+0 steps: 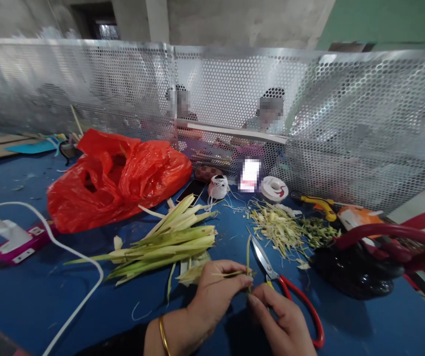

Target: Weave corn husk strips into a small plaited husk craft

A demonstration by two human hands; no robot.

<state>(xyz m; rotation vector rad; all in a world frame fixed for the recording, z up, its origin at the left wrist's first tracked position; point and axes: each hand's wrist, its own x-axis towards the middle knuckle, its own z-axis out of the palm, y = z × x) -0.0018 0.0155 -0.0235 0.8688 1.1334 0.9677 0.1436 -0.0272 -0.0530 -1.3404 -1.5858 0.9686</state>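
Note:
Between thumb and fingertips, my left hand (215, 287) pinches a thin green husk strip (248, 252) that stands roughly upright. Close below it, my right hand (279, 316) has its thumb and forefinger pressed together at the strip's lower end; the exact grip is partly hidden. Red-handled scissors (266, 259) lie on the blue table just right of my hands, blades pointing away. Left of my hands rests a bundle of pale green corn husks (171, 242). Beyond the scissors is a pile of cut husk bits (275, 225).
A red plastic bag (116, 183) bulges at the back left. A white cable runs from a purple power strip (30, 242). A black pot-like object with a red handle (353, 269) stands at right. String (218, 187), a tape roll (274, 189) and a perforated metal screen (219, 74) are behind.

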